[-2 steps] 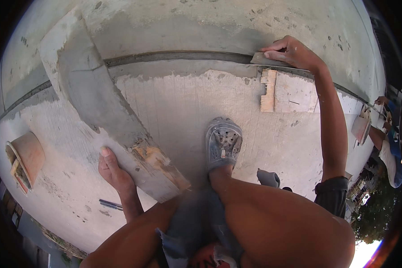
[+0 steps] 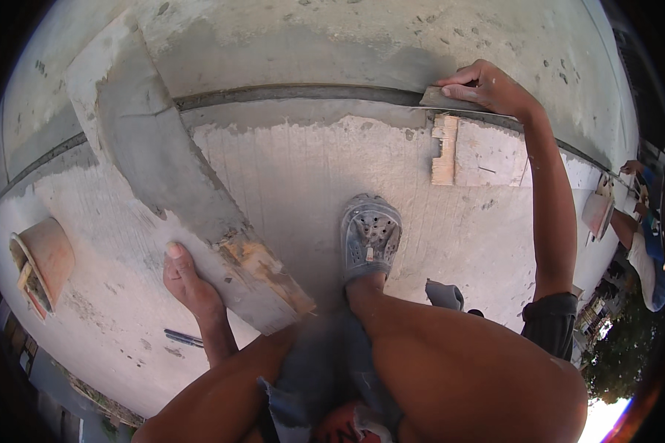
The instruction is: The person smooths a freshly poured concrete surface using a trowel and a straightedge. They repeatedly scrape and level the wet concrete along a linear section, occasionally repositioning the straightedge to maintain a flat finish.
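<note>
My left hand (image 2: 193, 286) grips the edge of a long wooden board (image 2: 144, 133), thumb on top, its other fingers hidden beneath. Wet grey mortar coats much of the board, and its near end is bare, splintered wood. At the far right, my right hand (image 2: 489, 87) is closed on a thin flat scraper blade (image 2: 451, 102). The blade lies along the dark joint (image 2: 295, 93) between two concrete surfaces. Smoothed grey mortar borders this joint. Right below the blade sits a broken piece of plywood (image 2: 488, 153).
My grey clog (image 2: 371, 232) stands on the pale concrete (image 2: 288, 192) in the middle. A bucket (image 2: 52, 255) lies tipped at the left, near dark pens or rods (image 2: 183, 338). A grey scrap (image 2: 444, 294) lies by my knee. Another person's leg (image 2: 635, 258) shows at the far right.
My right hand and the scraper blade have shifted slightly to the right along the joint. The left hand and the board look unmoved.
</note>
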`<control>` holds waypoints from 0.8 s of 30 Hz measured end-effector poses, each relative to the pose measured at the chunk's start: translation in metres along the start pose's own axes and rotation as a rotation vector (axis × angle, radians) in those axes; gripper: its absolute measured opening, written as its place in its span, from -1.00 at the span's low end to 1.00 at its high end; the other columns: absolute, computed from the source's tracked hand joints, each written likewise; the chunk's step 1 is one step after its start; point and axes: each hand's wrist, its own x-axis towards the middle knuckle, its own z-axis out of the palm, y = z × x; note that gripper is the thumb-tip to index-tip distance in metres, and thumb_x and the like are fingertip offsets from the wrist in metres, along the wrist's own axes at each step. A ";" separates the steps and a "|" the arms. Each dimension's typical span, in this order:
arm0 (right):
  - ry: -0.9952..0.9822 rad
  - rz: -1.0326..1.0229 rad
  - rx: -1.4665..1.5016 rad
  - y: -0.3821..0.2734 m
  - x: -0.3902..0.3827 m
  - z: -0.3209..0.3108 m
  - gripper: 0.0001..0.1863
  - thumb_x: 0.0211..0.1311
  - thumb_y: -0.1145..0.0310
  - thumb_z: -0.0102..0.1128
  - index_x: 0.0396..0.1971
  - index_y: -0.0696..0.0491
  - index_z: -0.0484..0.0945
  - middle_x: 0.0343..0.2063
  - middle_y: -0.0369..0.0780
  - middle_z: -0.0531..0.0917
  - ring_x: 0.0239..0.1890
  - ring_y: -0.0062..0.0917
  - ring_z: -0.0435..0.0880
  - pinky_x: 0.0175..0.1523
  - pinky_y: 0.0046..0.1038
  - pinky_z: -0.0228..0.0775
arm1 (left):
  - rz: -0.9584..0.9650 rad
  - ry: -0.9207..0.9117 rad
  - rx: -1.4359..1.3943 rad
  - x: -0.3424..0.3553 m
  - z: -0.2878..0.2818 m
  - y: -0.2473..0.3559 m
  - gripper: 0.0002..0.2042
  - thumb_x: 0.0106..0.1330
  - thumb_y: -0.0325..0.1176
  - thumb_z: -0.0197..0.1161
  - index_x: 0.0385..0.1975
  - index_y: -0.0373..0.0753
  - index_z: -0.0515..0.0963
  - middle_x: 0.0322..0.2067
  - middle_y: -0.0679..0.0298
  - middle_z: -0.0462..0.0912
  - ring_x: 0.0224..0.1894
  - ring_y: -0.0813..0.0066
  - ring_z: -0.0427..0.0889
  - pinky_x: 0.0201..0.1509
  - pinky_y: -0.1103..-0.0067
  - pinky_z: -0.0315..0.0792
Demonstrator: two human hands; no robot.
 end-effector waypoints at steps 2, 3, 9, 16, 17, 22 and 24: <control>-0.032 0.010 -0.017 0.009 -0.001 -0.007 -0.64 0.37 0.08 0.37 -0.03 0.03 0.78 -0.20 -0.18 0.85 -0.23 -0.56 0.75 0.02 -0.44 0.54 | 0.001 0.018 -0.005 -0.001 0.003 0.000 -0.53 0.68 -0.10 -0.08 -0.17 -0.46 0.58 -0.28 0.22 0.64 -0.23 0.56 0.50 -0.11 0.57 0.39; -0.018 0.000 -0.019 0.006 -0.001 -0.009 -0.64 0.38 0.09 0.37 -0.02 0.03 0.78 -0.20 -0.19 0.85 -0.24 -0.56 0.75 0.02 -0.45 0.54 | -0.001 0.026 -0.005 -0.002 0.005 0.002 -0.53 0.68 -0.10 -0.08 -0.17 -0.46 0.57 -0.28 0.22 0.64 -0.24 0.55 0.50 -0.11 0.57 0.39; -0.017 -0.048 0.111 -0.021 0.010 0.006 -0.63 0.39 0.11 0.36 0.00 0.06 0.76 -0.20 -0.20 0.85 -0.24 -0.60 0.72 0.00 -0.48 0.53 | 0.035 -0.001 0.013 -0.001 0.005 0.002 -0.52 0.68 -0.09 -0.08 -0.14 -0.48 0.58 -0.26 0.18 0.66 -0.22 0.53 0.52 -0.09 0.56 0.40; -0.027 0.051 -0.018 0.011 -0.001 -0.009 -0.64 0.39 0.12 0.36 0.00 0.04 0.77 -0.21 -0.23 0.85 -0.26 -0.61 0.72 -0.01 -0.49 0.53 | 0.030 0.019 -0.014 -0.001 0.010 0.007 -0.52 0.68 -0.09 -0.06 -0.10 -0.48 0.58 -0.21 0.15 0.68 -0.17 0.52 0.56 -0.04 0.58 0.43; -0.029 0.061 -0.050 0.020 -0.006 -0.016 -0.65 0.39 0.10 0.36 -0.01 0.01 0.78 -0.25 -0.25 0.85 -0.29 -0.61 0.72 -0.03 -0.49 0.53 | 0.040 0.014 -0.008 -0.001 0.010 0.008 -0.52 0.68 -0.09 -0.06 -0.09 -0.48 0.58 -0.20 0.15 0.69 -0.17 0.52 0.56 -0.04 0.58 0.43; 0.077 0.108 0.057 0.002 -0.037 -0.044 -0.60 0.42 0.06 0.32 0.02 0.04 0.77 -0.31 -0.23 0.83 -0.30 -0.58 0.73 -0.07 -0.46 0.57 | 0.048 -0.013 -0.045 -0.003 -0.001 0.002 -0.53 0.68 -0.10 -0.07 -0.03 -0.48 0.58 -0.16 0.16 0.69 -0.14 0.51 0.57 -0.02 0.57 0.43; 0.203 0.031 0.225 -0.014 -0.047 -0.033 -0.55 0.44 0.01 0.28 0.06 0.07 0.75 -0.33 -0.22 0.82 -0.32 -0.55 0.73 -0.10 -0.46 0.58 | 0.022 -0.065 -0.033 -0.005 0.001 0.004 -0.55 0.68 -0.12 -0.06 0.00 -0.47 0.57 -0.16 0.18 0.69 -0.15 0.52 0.57 -0.02 0.58 0.43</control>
